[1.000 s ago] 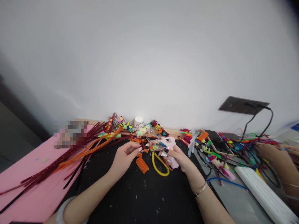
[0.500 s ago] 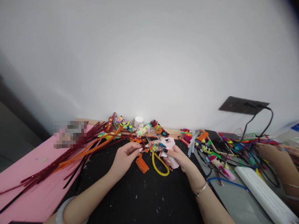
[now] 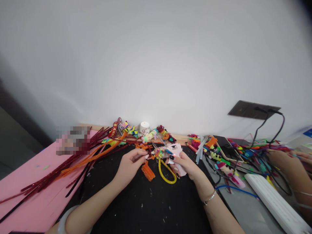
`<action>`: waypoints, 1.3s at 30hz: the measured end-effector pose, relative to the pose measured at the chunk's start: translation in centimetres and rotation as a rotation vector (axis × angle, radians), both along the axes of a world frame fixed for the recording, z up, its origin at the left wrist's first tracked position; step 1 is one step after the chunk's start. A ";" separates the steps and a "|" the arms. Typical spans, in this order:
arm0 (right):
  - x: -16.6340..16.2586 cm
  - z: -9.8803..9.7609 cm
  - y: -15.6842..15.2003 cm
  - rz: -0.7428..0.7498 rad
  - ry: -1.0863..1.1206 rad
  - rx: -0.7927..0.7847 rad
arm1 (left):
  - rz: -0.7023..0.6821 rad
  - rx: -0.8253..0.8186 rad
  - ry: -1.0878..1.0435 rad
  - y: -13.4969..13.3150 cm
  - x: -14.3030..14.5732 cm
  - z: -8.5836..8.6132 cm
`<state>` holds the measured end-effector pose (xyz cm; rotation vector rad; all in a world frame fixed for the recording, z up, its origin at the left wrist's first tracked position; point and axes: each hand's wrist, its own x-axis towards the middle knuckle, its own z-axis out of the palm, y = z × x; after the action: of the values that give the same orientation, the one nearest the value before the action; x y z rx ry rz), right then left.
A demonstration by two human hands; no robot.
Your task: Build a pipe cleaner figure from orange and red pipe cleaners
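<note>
My right hand (image 3: 185, 164) grips a pink hot glue gun (image 3: 177, 152) with a small red light on its body, its nozzle pointing left. My left hand (image 3: 130, 162) pinches a small dark red craft piece (image 3: 148, 152) between thumb and fingers, right at the gun's tip. Both hands hover over a black mat (image 3: 146, 201). Just below them lie an orange pipe-cleaner piece (image 3: 148, 171) and yellow-handled scissors (image 3: 167, 170).
Long red and orange pipe cleaners (image 3: 73, 162) spread over a pink sheet (image 3: 31, 195) at left. Colourful trinkets and a white jar (image 3: 144, 127) line the wall. At right, another person's hands (image 3: 282, 159) work among cables, a phone (image 3: 227, 149) and a white power strip (image 3: 275, 203).
The glue gun and my right hand have edged slightly left toward the piece in my left hand. Little else has shifted.
</note>
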<state>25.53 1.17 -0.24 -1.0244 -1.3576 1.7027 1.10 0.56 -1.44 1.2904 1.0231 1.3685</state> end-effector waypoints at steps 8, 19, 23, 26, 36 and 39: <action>0.3 -0.7 0.4 0.004 0.040 0.005 | 0.018 -0.006 -0.010 0.0 0.0 0.1; 0.2 -0.4 0.3 0.010 0.050 -0.003 | 0.019 -0.004 -0.009 0.1 0.0 0.1; 0.3 -0.6 0.4 0.016 0.039 0.007 | 0.017 0.003 -0.001 0.0 0.0 0.1; 0.3 -0.8 0.4 0.008 0.041 -0.001 | 0.018 0.004 -0.006 0.0 0.0 0.0; 0.0 -0.7 0.1 -0.012 -0.019 0.004 | 0.015 -0.010 -0.011 0.0 0.0 0.2; 0.0 -0.7 0.0 0.024 -0.022 0.011 | 0.016 -0.005 -0.010 -0.1 0.0 0.2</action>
<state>25.50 1.15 -0.91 -1.0275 -1.3974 1.7043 1.15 0.51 -1.25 1.2731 1.0320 1.3820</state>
